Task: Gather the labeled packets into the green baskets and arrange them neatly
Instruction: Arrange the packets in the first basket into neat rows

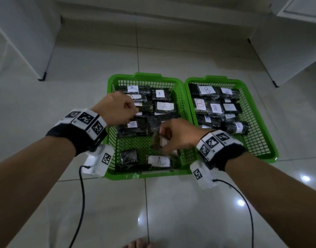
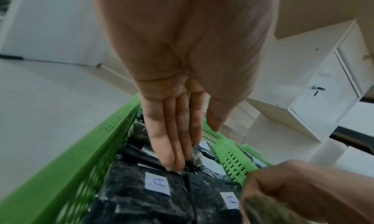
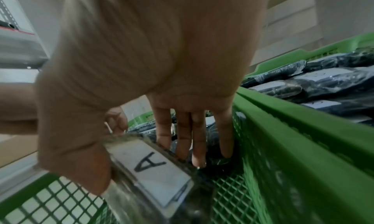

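Two green baskets stand side by side on the floor. The left basket [image 1: 144,176] holds dark packets labelled A [image 1: 164,105]; the right basket [image 1: 214,78] holds packets labelled B [image 1: 207,90]. My left hand [image 1: 121,108] reaches into the left basket, its straight fingers [image 2: 174,155] pressing on the dark packets just beyond an A packet [image 2: 157,184]. My right hand [image 1: 178,135] holds a tilted A packet [image 3: 155,168] above the basket's front half, with the thumb [image 3: 81,163] on the label side and the fingers [image 3: 182,139] behind it. Another A packet [image 1: 159,161] and a small dark packet [image 1: 129,155] lie at the front.
White cabinets stand at the left [image 1: 19,51] and the right [image 1: 287,51] on a glossy tiled floor [image 1: 189,212]. Black cables [image 1: 82,194] hang from both wrist cameras. Toes [image 1: 139,244] show at the bottom edge. The right basket's front mesh [image 1: 257,144] is bare.
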The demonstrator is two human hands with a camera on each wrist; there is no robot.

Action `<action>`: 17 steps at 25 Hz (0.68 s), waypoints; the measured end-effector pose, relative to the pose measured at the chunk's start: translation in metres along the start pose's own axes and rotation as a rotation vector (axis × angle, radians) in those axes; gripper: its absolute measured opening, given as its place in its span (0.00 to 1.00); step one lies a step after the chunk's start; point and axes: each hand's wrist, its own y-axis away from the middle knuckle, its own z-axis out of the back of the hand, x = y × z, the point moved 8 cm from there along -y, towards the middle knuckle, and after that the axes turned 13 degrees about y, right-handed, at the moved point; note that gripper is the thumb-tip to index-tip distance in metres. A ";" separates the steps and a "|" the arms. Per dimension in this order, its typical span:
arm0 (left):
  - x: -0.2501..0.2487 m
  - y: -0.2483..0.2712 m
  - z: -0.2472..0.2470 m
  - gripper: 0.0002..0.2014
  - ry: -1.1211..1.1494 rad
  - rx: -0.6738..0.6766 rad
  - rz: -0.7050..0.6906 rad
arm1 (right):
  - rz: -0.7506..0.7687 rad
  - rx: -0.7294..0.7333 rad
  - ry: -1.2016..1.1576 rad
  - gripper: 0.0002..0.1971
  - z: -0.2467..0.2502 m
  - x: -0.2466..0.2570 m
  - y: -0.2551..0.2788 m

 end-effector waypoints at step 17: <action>0.027 0.038 0.025 0.07 0.294 -0.136 0.068 | 0.135 -0.621 -0.097 0.27 0.046 0.045 -0.007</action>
